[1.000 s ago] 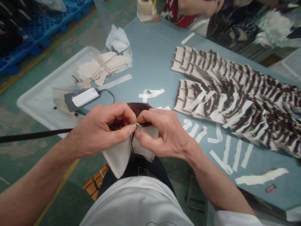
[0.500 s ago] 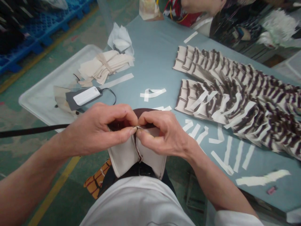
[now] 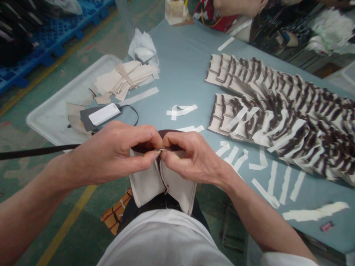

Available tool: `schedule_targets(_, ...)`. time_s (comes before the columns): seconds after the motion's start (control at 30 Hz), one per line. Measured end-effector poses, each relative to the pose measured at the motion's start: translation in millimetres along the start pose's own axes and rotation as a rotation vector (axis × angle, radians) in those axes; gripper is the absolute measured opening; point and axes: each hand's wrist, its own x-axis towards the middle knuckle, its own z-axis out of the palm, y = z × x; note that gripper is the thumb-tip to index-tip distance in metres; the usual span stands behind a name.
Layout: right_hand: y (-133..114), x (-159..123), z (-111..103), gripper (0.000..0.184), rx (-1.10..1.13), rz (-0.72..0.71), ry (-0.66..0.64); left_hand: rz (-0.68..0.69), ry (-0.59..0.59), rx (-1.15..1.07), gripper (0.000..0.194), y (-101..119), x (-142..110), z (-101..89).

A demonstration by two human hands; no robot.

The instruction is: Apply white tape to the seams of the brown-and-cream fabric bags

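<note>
Close to my body, both hands pinch the seam of a cream fabric piece with dark brown edging [image 3: 179, 186]. My left hand [image 3: 122, 149] grips the seam's upper end between thumb and forefinger. My right hand [image 3: 192, 153] pinches it from the other side, fingertips nearly touching the left ones. Two cream panels hang below my fingers, with the brown-edged seam running down between them. A dark brown part of the piece curves behind my fingertips. The exact spot being pinched is mostly covered by my fingers.
Rows of cream-and-brown pieces [image 3: 238, 114] lie overlapped on the blue-grey table [image 3: 188, 74], with white strips [image 3: 273, 177] around them. At left are a white tray [image 3: 41, 111], a tied cream bundle [image 3: 124, 79] and a white device [image 3: 104, 114]. Another person's arm [image 3: 240, 6] shows at the back.
Both hands keep their pinch on the seam, nearly unmoved. The whole view has shifted slightly, with the table items appearing a little further right and lower.
</note>
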Motion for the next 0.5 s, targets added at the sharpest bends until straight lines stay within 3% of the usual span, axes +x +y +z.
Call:
schedule_targets(0.33, -4.7, 3.0, -8.0, 0.012, -0.203, -0.005, -0.048, -0.003, -0.101, 0.251, 0.010, 3.5, 9.5, -11.2)
schedule_targets(0.5, -8.3, -2.2, -8.8, 0.012, -0.342, -0.058, -0.048, 0.082, -0.116, 0.237, 0.013, 9.0, 10.7, -6.8)
